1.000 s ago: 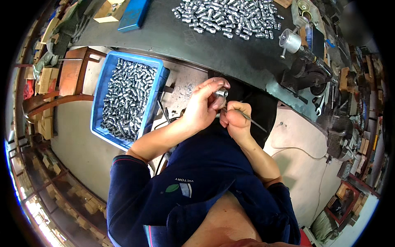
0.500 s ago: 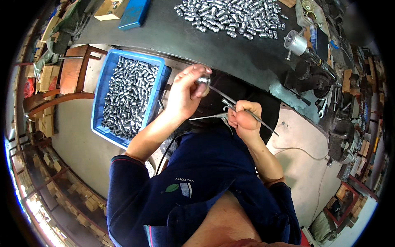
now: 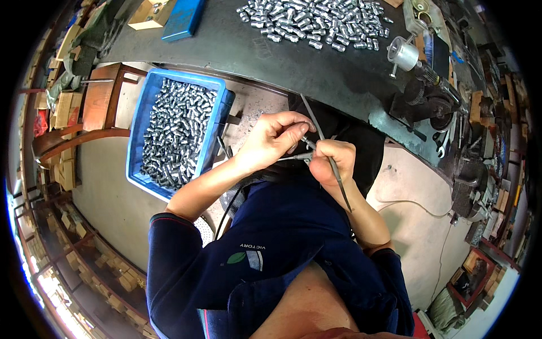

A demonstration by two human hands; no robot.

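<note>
My left hand (image 3: 278,138) is closed in a pinch over my lap, its fingertips around a small shiny metal fitting (image 3: 305,137) that they mostly cover. Close beside it, my right hand (image 3: 334,161) makes a fist around a long, thin, dark file (image 3: 342,183), one end pointing toward the bench and the other toward my forearm. A short dark rod (image 3: 310,144) reaches from the right fist toward the fitting; whether the two touch I cannot tell. Below the hands a silver air gun (image 3: 299,156) shows in part on my lap.
A blue bin (image 3: 133,148) full of metal fittings stands at my left beside a wooden chair (image 3: 103,99). On the dark bench (image 3: 237,53) lie heaped fittings (image 3: 316,22), a blue case (image 3: 183,20) and an open box (image 3: 149,14). A metal fixture (image 3: 403,55) and wrench (image 3: 444,148) are at right.
My left hand has moved down and right toward my right hand, bringing the fitting off the file's end. The file has turned steeper in my right fist.
</note>
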